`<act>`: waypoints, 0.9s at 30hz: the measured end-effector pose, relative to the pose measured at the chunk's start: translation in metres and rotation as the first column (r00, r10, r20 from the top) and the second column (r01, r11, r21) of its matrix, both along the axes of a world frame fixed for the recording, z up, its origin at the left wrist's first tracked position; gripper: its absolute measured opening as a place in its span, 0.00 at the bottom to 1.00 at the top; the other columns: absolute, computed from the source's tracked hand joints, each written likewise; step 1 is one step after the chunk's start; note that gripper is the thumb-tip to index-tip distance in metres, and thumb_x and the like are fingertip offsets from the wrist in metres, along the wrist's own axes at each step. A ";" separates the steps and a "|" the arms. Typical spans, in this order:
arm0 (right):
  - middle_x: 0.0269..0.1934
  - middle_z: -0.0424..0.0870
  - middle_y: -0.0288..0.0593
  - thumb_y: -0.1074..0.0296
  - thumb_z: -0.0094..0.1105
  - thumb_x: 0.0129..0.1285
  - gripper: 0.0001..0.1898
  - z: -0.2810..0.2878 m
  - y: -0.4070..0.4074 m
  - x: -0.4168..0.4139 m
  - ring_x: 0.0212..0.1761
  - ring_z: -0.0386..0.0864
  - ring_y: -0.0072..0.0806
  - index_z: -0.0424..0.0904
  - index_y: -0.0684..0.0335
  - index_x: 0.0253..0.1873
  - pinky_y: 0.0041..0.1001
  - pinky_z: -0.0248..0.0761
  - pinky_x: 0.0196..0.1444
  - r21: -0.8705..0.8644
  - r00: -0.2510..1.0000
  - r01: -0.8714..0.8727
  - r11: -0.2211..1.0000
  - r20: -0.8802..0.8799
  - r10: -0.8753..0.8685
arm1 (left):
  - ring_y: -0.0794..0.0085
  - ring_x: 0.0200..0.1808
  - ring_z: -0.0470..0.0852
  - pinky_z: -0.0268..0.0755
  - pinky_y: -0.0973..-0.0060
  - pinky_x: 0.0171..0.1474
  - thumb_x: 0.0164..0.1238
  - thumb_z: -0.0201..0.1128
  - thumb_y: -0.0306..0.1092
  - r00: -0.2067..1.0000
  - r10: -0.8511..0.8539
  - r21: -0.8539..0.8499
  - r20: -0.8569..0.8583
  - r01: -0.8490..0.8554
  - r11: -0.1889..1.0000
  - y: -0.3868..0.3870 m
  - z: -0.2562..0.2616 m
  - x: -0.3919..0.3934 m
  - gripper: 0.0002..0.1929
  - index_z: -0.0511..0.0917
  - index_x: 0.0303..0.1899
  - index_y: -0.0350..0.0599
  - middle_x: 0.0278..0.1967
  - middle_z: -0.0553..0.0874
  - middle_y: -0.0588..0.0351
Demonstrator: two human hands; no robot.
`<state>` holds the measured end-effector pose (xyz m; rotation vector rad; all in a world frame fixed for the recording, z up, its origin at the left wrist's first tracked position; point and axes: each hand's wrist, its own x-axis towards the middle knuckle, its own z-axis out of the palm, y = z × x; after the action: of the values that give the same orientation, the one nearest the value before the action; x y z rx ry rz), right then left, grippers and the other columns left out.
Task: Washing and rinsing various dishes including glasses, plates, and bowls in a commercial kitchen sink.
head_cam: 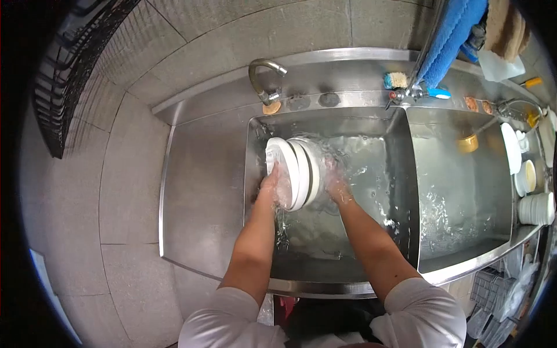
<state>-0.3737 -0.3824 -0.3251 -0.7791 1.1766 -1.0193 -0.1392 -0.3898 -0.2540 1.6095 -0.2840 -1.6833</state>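
Note:
A stack of several white plates [299, 174] stands on edge, partly in the water of the left sink basin [394, 174]. My left hand [270, 180] lies against the face of the leftmost plate, at its lower left, with water running off it. On the stack's other side my right hand [335, 180] is partly under water. Ripples and splashing blur its fingers, so whether they touch the plates is unclear. Paler shapes show through the water on the basin floor, too blurred to name.
A curved faucet [263, 80] rises behind the left basin. The right basin [463, 191] holds water and a yellow container [468, 143]. Stacked white dishes [536, 209] stand at its far right. A scrub brush [395, 80] and blue towel [452, 41] are at the back. A black rack [72, 78] hangs upper left.

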 end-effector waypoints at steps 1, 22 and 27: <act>0.74 0.65 0.50 0.42 0.35 0.78 0.33 -0.008 -0.003 0.002 0.76 0.59 0.41 0.63 0.60 0.76 0.37 0.50 0.77 -0.240 0.951 0.000 0.971 -0.300 -0.074 | 0.58 0.56 0.80 0.71 0.59 0.61 0.71 0.56 0.66 1.000 -0.004 -0.073 0.003 0.004 0.997 0.003 0.002 0.000 0.37 0.75 0.62 0.39 0.55 0.82 0.49; 0.77 0.56 0.56 0.45 0.36 0.78 0.35 0.121 0.001 -0.019 0.80 0.53 0.46 0.50 0.68 0.78 0.35 0.43 0.81 -0.313 0.902 -0.099 0.945 -0.428 -0.047 | 0.46 0.77 0.59 0.51 0.42 0.75 0.72 0.30 0.69 0.651 0.480 -0.204 -0.588 -0.694 0.690 0.041 0.036 -0.060 0.43 0.56 0.77 0.48 0.78 0.59 0.51; 0.79 0.51 0.59 0.42 0.43 0.75 0.42 0.142 0.032 -0.027 0.82 0.48 0.48 0.45 0.69 0.79 0.35 0.43 0.81 -0.170 0.769 -0.408 0.897 -0.593 0.238 | 0.46 0.75 0.61 0.54 0.50 0.76 0.70 0.37 0.62 0.843 0.372 -0.379 -0.388 -0.514 0.770 0.038 0.027 -0.035 0.40 0.59 0.75 0.44 0.76 0.62 0.49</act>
<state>-0.4010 -0.3505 -0.1832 -1.5455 1.3282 -0.6835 -0.1746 -0.3523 -0.2269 0.9483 -0.1252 -1.3173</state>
